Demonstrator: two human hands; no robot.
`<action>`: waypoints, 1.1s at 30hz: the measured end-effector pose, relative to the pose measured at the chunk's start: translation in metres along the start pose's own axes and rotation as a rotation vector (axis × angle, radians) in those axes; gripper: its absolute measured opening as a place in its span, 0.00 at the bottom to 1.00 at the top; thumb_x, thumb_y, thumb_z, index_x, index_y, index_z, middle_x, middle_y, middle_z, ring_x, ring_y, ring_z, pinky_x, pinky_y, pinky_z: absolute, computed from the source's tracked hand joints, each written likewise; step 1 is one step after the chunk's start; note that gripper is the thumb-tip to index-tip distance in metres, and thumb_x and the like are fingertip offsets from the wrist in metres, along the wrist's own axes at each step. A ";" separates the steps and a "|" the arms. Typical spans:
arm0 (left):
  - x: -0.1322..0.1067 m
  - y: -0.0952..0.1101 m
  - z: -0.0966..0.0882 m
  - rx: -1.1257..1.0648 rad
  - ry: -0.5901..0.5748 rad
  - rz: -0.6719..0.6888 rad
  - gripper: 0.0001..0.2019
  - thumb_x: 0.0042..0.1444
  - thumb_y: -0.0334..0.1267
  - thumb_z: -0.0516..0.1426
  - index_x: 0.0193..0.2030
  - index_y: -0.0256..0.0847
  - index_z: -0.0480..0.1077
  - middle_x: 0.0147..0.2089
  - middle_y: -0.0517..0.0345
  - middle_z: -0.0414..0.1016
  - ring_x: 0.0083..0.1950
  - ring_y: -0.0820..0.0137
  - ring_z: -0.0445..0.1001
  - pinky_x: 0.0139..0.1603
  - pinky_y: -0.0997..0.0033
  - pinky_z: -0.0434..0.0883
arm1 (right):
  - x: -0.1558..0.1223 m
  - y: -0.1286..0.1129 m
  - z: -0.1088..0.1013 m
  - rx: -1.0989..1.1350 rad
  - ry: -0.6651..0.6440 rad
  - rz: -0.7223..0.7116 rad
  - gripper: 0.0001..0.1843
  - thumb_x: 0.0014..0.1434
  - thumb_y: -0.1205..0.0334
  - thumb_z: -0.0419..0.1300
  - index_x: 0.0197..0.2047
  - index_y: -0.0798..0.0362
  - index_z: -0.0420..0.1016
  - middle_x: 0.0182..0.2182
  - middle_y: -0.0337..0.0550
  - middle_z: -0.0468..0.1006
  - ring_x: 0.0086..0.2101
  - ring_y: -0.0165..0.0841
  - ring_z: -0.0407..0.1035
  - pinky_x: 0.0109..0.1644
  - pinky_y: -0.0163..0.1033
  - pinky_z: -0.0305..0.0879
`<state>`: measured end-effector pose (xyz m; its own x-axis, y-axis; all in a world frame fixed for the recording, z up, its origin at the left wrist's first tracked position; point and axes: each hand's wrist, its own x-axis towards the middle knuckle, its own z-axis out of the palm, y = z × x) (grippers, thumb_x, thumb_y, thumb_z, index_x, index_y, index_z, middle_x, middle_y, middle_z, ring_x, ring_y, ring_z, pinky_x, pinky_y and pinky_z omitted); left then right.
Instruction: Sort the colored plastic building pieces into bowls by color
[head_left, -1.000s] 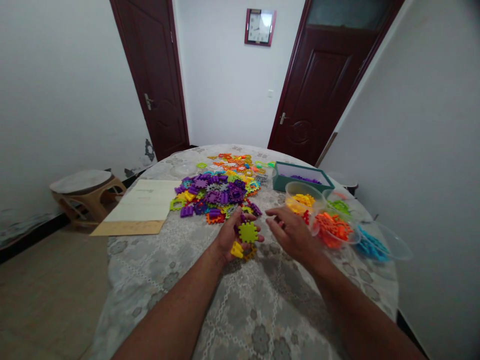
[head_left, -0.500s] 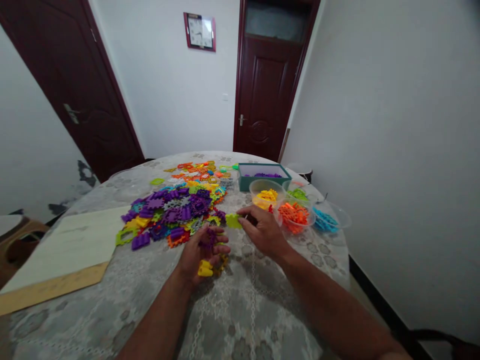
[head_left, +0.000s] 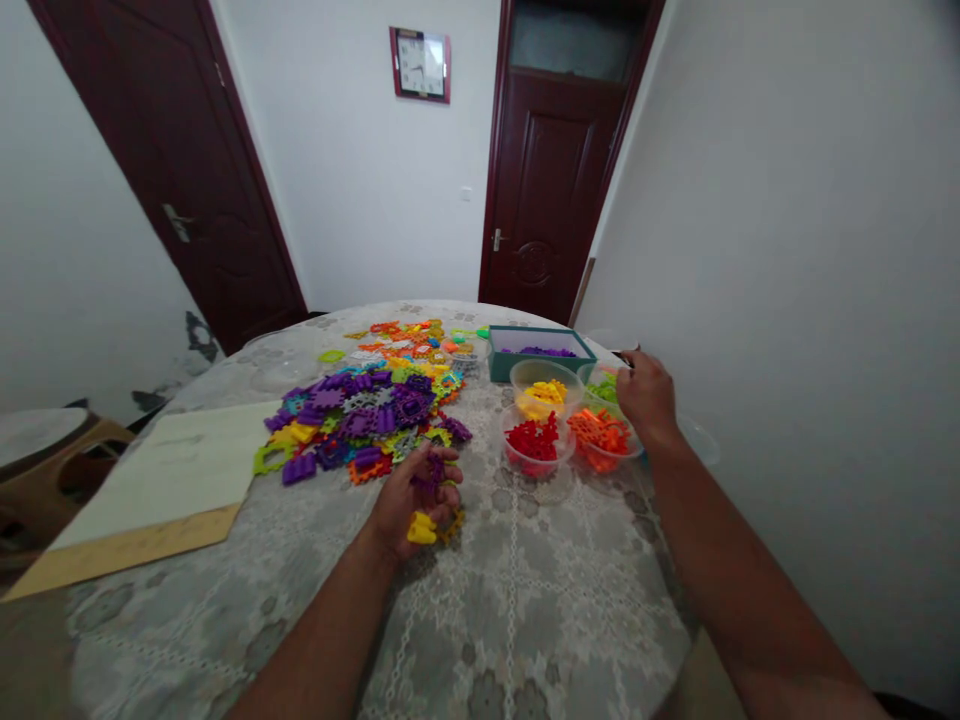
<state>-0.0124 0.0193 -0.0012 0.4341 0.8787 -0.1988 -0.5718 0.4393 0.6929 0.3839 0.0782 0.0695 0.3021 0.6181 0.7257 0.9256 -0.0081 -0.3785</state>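
My left hand (head_left: 411,503) is half curled, palm up, around several plastic building pieces. Among them are a purple piece (head_left: 429,472) at the fingers and a yellow piece (head_left: 421,529) by the lower palm. My right hand (head_left: 648,397) reaches over the far right bowls, its fingers bent together beside the bowl of green pieces (head_left: 602,388). Whatever those fingertips hold, if anything, is hidden. Left of centre, just beyond my left hand, lies a big mixed pile of interlocking gear-shaped pieces (head_left: 360,418), mostly purple.
Clear bowls hold yellow pieces (head_left: 546,395), red pieces (head_left: 534,440) and orange pieces (head_left: 600,435). A teal box (head_left: 504,368) with purple pieces stands behind them. Flatter orange pieces (head_left: 409,340) lie at the back. A pale board (head_left: 172,470) rests at the left.
My right hand has moved right and away from me, from above the red bowl to the green one. The yellow-green piece it pinched is out of sight. My left hand still holds its pieces.
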 end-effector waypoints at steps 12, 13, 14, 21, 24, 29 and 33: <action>0.004 -0.001 -0.005 -0.192 0.030 0.039 0.21 0.69 0.53 0.54 0.44 0.34 0.76 0.31 0.51 0.78 0.24 0.70 0.76 0.24 0.73 0.72 | -0.177 -0.193 -0.020 0.647 -0.747 -0.611 0.19 0.69 0.64 0.61 0.62 0.47 0.72 0.57 0.50 0.77 0.55 0.42 0.74 0.60 0.49 0.75; 0.005 -0.001 -0.006 -0.205 0.041 0.051 0.22 0.69 0.54 0.54 0.43 0.33 0.76 0.31 0.51 0.78 0.25 0.70 0.76 0.25 0.73 0.72 | -0.187 -0.199 -0.015 0.621 -0.778 -0.630 0.21 0.68 0.64 0.62 0.63 0.48 0.70 0.58 0.51 0.76 0.57 0.43 0.73 0.59 0.49 0.75; 0.006 -0.002 -0.007 -0.211 0.050 0.065 0.22 0.69 0.54 0.55 0.43 0.33 0.76 0.31 0.50 0.78 0.25 0.70 0.75 0.26 0.74 0.72 | -0.195 -0.203 -0.010 0.587 -0.794 -0.637 0.23 0.68 0.65 0.62 0.65 0.48 0.69 0.59 0.52 0.74 0.57 0.44 0.72 0.58 0.49 0.76; 0.005 -0.004 -0.005 -0.124 0.066 0.108 0.18 0.69 0.48 0.55 0.44 0.33 0.77 0.32 0.50 0.78 0.26 0.70 0.75 0.27 0.74 0.72 | -0.204 -0.201 0.010 0.548 -0.756 -0.633 0.20 0.69 0.71 0.56 0.62 0.49 0.70 0.54 0.52 0.75 0.52 0.41 0.74 0.54 0.45 0.77; 0.006 -0.007 -0.002 -0.041 0.077 0.148 0.18 0.66 0.49 0.59 0.49 0.33 0.78 0.34 0.51 0.79 0.28 0.69 0.77 0.30 0.73 0.74 | -0.196 -0.197 0.000 0.607 -0.750 -0.604 0.22 0.64 0.73 0.58 0.60 0.48 0.71 0.52 0.49 0.77 0.51 0.40 0.74 0.54 0.45 0.75; 0.009 -0.012 -0.002 0.188 0.146 0.259 0.21 0.62 0.50 0.64 0.54 0.35 0.77 0.40 0.48 0.83 0.31 0.69 0.78 0.23 0.78 0.68 | -0.153 -0.179 -0.019 0.601 -0.679 -0.493 0.21 0.63 0.73 0.59 0.57 0.49 0.74 0.48 0.48 0.79 0.46 0.38 0.75 0.51 0.44 0.73; 0.008 -0.012 0.002 0.346 0.188 0.281 0.17 0.60 0.48 0.67 0.47 0.36 0.78 0.42 0.46 0.84 0.27 0.72 0.77 0.18 0.79 0.63 | -0.094 -0.145 -0.009 0.417 -0.517 -0.470 0.19 0.63 0.73 0.57 0.56 0.52 0.76 0.46 0.50 0.80 0.45 0.40 0.74 0.54 0.47 0.72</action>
<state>-0.0007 0.0206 -0.0092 0.1440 0.9870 -0.0708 -0.3702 0.1201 0.9212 0.2233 0.0140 0.0620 -0.3348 0.7699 0.5432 0.7377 0.5729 -0.3572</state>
